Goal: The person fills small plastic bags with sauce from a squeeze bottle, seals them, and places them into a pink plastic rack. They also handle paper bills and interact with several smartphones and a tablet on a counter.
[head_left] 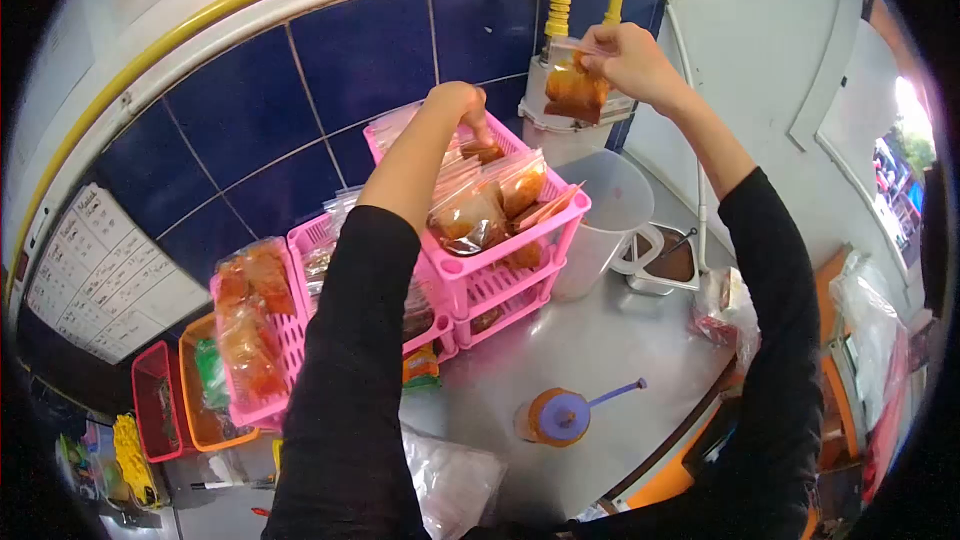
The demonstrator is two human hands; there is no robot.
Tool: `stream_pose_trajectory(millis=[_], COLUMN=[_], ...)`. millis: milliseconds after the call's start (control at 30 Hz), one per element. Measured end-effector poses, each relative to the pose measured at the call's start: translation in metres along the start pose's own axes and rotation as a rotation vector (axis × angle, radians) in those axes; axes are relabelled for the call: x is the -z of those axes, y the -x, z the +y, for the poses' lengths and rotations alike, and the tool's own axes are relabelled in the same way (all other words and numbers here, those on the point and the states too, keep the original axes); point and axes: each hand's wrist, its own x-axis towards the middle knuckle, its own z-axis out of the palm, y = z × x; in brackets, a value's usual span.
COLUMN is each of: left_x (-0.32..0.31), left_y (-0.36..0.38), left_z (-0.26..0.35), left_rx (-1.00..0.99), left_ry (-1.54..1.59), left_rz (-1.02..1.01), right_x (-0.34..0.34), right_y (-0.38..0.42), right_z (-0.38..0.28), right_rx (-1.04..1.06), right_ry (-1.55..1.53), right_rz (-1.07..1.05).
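Observation:
My right hand [625,58] pinches the top of a clear plastic bag [576,92] with orange-brown contents, held up in front of a meter with yellow pipes. My left hand [463,108] reaches down into the upper pink basket [510,258], its fingertips at the packets near the back; what they grip is too hidden to name. Several similar filled bags [470,210] stand packed in that basket, which sits on another pink basket. Further left, a pink basket [296,290] holds more bags with reddish-orange contents [250,340].
A clear plastic jug [600,200] stands right of the baskets, beside a metal container [668,265] of brown contents. A bottle with a purple lid [563,416] is on the metal counter [640,340]. Orange [205,420] and red [155,400] bins are at the left.

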Motion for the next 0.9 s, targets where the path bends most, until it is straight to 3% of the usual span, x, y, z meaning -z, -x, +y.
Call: stream_pose_trajectory(millis=[100,233,367,467,567,633,733,800,900], left_x=[-0.011,-0.017,-0.018,-0.007,-0.002,-0.005,-0.017,-0.026,-0.029], left_y=[-0.029,-0.022,-0.008,0.001,0.047,0.077,0.075,0.058,0.074], left_z=[-0.004,-0.008,-0.015,-0.017,0.028,0.060,0.061,0.053,0.046], left_rx=[0.136,0.184,0.141,-0.332,-0.402,-0.324,-0.401,-0.452,-0.561], left_ry=[0.046,-0.017,0.047,0.001,-0.271,-0.380,-0.269,-0.218,-0.106], left_rz=[-0.185,-0.193,-0.021,0.061,0.190,0.111,0.201,0.247,0.330], right_x=[0.009,0.007,-0.005,-0.022,-0.044,-0.083,-0.118,-0.132,-0.141], right_y=[0.008,0.008,-0.002,-0.017,-0.026,-0.040,-0.042,-0.038,-0.031], right_z=[0.018,0.036,0.040,0.038,0.028,0.052,0.049,0.048,0.047], right_rx=[-0.050,-0.127,-0.082,-0.102,-0.085,0.049,0.152,0.309,0.192], right_ry=[0.011,-0.111,-0.057,-0.093,-0.114,-0.163,-0.284,-0.289,-0.449], right_rz=[-0.049,-0.074,-0.116,-0.025,-0.032,-0.010,-0.204,-0.485,-0.624])
